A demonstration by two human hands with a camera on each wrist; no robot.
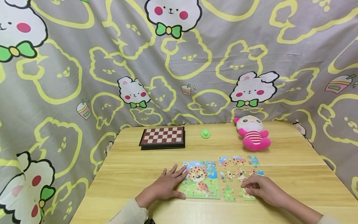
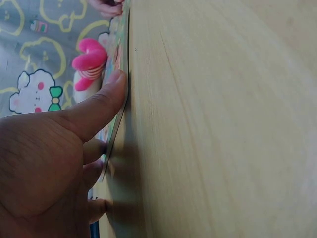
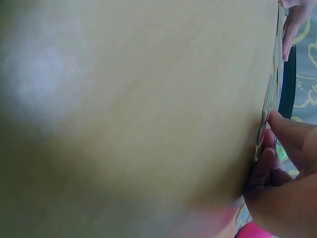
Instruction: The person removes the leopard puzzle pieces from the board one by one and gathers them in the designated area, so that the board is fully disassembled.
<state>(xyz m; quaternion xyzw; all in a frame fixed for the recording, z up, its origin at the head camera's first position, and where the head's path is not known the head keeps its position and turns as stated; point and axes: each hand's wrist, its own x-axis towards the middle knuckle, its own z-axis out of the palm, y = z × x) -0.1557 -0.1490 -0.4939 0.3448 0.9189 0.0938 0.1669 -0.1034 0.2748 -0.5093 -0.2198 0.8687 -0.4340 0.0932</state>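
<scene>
A leopard puzzle board point(image 1: 199, 180) lies at the middle front of the table. My left hand point(image 1: 169, 183) rests on its left side with fingers spread; in the left wrist view the thumb point(image 2: 111, 91) lies on the board near its edge. To the right of the board, several loose puzzle pieces lie in rough rows, among them a green piece point(image 1: 229, 193) and a dog-face piece point(image 1: 240, 174). My right hand point(image 1: 261, 188) pinches a puzzle piece point(image 1: 248, 196) at the lower right of these, fingers curled, partly covering it. Its thumb and fingertips meet at the piece's edge in the right wrist view.
A folded chessboard point(image 1: 163, 136) sits at the back left of the wooden table point(image 1: 134, 174). A small green duck point(image 1: 205, 134) stands at the back middle, a pink plush toy point(image 1: 253, 133) at the back right. Patterned curtain point(image 1: 179, 68) hangs behind and at both sides.
</scene>
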